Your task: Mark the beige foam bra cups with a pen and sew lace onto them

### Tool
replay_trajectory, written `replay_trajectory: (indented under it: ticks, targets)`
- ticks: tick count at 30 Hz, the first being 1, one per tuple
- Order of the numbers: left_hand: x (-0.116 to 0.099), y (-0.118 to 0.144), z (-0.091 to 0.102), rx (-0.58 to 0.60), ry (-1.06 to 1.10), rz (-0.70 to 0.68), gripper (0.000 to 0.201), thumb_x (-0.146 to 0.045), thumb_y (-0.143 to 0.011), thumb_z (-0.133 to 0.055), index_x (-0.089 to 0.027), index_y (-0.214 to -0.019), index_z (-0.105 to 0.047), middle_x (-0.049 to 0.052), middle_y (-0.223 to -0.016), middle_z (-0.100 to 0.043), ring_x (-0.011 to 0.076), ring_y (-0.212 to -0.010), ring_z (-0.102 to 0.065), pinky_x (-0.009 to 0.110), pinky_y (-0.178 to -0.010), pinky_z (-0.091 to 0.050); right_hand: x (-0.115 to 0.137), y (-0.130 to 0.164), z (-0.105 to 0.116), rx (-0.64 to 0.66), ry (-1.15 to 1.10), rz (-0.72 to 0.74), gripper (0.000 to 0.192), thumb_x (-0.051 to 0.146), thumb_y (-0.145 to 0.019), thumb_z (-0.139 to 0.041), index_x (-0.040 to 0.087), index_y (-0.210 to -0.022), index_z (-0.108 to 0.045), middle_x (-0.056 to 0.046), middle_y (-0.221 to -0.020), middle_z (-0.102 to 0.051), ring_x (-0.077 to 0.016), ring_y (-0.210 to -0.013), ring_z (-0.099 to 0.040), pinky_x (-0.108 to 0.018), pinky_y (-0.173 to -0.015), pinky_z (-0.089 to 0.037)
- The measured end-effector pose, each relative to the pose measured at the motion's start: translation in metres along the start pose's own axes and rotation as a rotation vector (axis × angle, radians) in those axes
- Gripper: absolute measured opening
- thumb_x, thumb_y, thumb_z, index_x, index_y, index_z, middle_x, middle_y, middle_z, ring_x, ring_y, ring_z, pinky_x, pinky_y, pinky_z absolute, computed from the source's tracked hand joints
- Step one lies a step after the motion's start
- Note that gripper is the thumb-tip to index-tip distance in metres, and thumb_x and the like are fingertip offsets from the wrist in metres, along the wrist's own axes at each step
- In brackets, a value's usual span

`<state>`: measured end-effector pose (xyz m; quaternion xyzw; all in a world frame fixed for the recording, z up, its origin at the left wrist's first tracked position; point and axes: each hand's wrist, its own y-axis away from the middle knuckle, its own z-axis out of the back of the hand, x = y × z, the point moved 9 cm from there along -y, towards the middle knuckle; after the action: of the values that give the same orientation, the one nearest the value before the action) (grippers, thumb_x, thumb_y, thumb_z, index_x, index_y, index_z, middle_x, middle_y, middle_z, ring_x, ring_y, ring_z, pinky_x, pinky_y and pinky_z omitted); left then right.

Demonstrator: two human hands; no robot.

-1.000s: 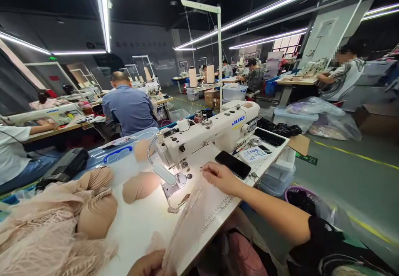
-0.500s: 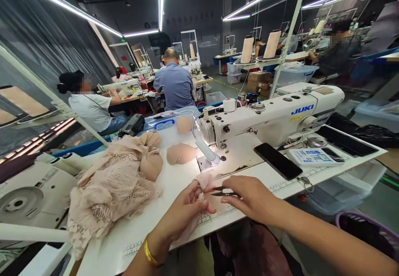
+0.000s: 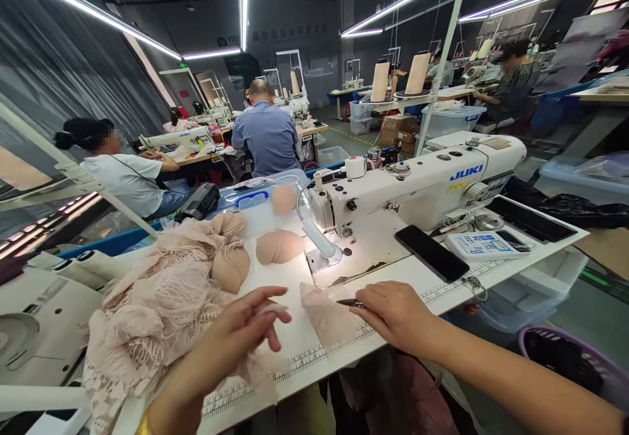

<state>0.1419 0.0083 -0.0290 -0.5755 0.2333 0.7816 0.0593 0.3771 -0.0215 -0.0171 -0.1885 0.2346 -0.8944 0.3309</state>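
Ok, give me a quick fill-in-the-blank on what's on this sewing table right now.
1. The right hand holds small thread ____ beside the lace piece.
2. The blue brand name on the sewing machine reads ____.
3. The black smartphone lies face ____ on the machine bed.
4. The left hand hovers with fingers spread, next to the heap of ____ fabric.

Missing words: snips; JUKI; up; lace

Sewing machine [image 3: 417, 183]; phone [image 3: 431, 253]; padded cups [image 3: 230, 264].
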Motion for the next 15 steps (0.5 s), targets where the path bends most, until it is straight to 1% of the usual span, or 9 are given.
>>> replay_trajectory:
  ticks: [2,4,6,7,8,9,10,12,15]
  targets:
    - [-0.004,0.007,0.034,-0.131,-0.069,-0.005,0.064,-0.063,-0.090,-0.069,-0.022,-0.139,-0.058,0.008,-0.095,-0.079,0.0235,-0.085,-0.073,0.029,-0.066,-0.052,-0.019,0.008,0.002,0.009,-0.025,-0.071,0.043,0.040,-0.114,-0.035,0.021,-0.084,-0.059,-0.001,-0.068,-0.063,-0.0171,-0.062,-0.060,-0.031,-0.060,-0.034]
    - [-0.009,0.012,0.061,-0.291,-0.118,-0.026,0.068,-0.062,-0.082,-0.074,-0.022,-0.135,-0.061,0.010,-0.106,-0.079,0.0258,-0.088,-0.074,0.032,-0.070,-0.055,-0.036,0.013,0.001,0.034,-0.029,-0.134,0.040,0.042,-0.113,-0.037,0.021,-0.088,-0.059,-0.003,-0.072,-0.067,-0.0188,-0.065,-0.064,-0.031,-0.062,-0.035]
    - [-0.015,0.019,0.080,-0.483,-0.186,-0.060,0.068,-0.059,-0.075,-0.078,-0.022,-0.129,-0.063,0.011,-0.112,-0.078,0.0273,-0.090,-0.074,0.036,-0.075,-0.057,-0.049,0.015,0.002,0.059,-0.017,-0.195,0.037,0.044,-0.112,-0.040,0.021,-0.092,-0.060,-0.004,-0.077,-0.071,-0.0213,-0.068,-0.066,-0.031,-0.062,-0.035]
    - [-0.017,0.022,0.084,-0.542,-0.207,-0.072,0.066,-0.058,-0.074,-0.079,-0.021,-0.127,-0.064,0.011,-0.110,-0.078,0.0272,-0.089,-0.074,0.037,-0.077,-0.058,-0.052,0.016,0.003,0.071,-0.019,-0.223,0.035,0.045,-0.111,-0.041,0.021,-0.094,-0.061,-0.005,-0.078,-0.071,-0.0221,-0.068,-0.067,-0.031,-0.062,-0.035]
    - [-0.017,0.022,0.082,-0.558,-0.213,-0.076,0.065,-0.058,-0.075,-0.078,-0.021,-0.126,-0.063,0.010,-0.106,-0.078,0.0265,-0.087,-0.074,0.037,-0.078,-0.058,-0.053,0.015,0.005,0.082,-0.038,-0.246,0.034,0.045,-0.111,-0.043,0.021,-0.094,-0.061,-0.005,-0.078,-0.072,-0.0223,-0.067,-0.067,-0.031,-0.062,-0.035]
    - [-0.015,0.021,0.075,-0.523,-0.206,-0.071,0.064,-0.059,-0.077,-0.076,-0.021,-0.127,-0.063,0.009,-0.103,-0.078,0.0254,-0.084,-0.073,0.037,-0.077,-0.058,-0.050,0.014,0.006,0.092,-0.075,-0.260,0.033,0.046,-0.110,-0.044,0.021,-0.095,-0.061,-0.004,-0.077,-0.071,-0.0220,-0.067,-0.066,-0.031,-0.061,-0.035]
    - [-0.013,0.018,0.064,-0.455,-0.185,-0.067,0.062,-0.059,-0.080,-0.074,-0.020,-0.128,-0.062,0.009,-0.100,-0.078,0.0242,-0.081,-0.073,0.037,-0.078,-0.057,-0.044,0.011,0.007,0.105,-0.130,-0.260,0.033,0.047,-0.110,-0.045,0.022,-0.095,-0.061,-0.003,-0.077,-0.071,-0.0216,-0.067,-0.066,-0.030,-0.061,-0.036]
    - [-0.010,0.014,0.038,-0.304,-0.119,-0.072,0.060,-0.059,-0.087,-0.071,-0.020,-0.130,-0.060,0.009,-0.100,-0.077,0.0220,-0.081,-0.072,0.036,-0.081,-0.056,-0.024,0.004,0.007,0.137,-0.257,-0.223,0.032,0.048,-0.109,-0.049,0.023,-0.093,-0.061,-0.002,-0.077,-0.070,-0.0202,-0.068,-0.066,-0.029,-0.061,-0.037]
    - [-0.003,0.014,0.007,-0.161,0.004,-0.076,0.058,-0.055,-0.091,-0.071,-0.022,-0.137,-0.056,0.009,-0.112,-0.072,0.0184,-0.082,-0.071,0.035,-0.085,-0.055,0.015,-0.012,0.004,0.131,-0.333,-0.107,0.032,0.048,-0.109,-0.051,0.023,-0.092,-0.062,-0.001,-0.078,-0.071,-0.0191,-0.069,-0.065,-0.029,-0.062,-0.037]
